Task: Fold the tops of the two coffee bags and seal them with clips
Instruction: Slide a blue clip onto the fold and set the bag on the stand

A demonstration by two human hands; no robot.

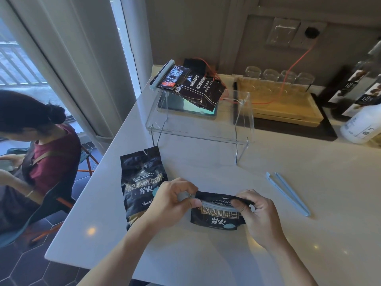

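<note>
Hands, left [171, 200] and right [254, 211], pinch a "BLUE MOUNTAIN" coffee bag's [216, 218] folded top onto a pale clip [216, 204].

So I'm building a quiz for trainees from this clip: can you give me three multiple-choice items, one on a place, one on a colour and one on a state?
1. Where does the spare clip lie?
A. On the counter, right of both hands
B. On the acrylic stand
C. In the wooden tray

2. What colour is the spare clip?
A. Red
B. Light blue
C. Black

3. What state is the second coffee bag in?
A. Clipped shut
B. Held in both hands
C. Lying flat, unclipped

Key: 1 A, it rests on the white counter beyond the right hand. 2 B, pale blue plastic. 3 C, no clip on its top, beside the left hand.
</note>
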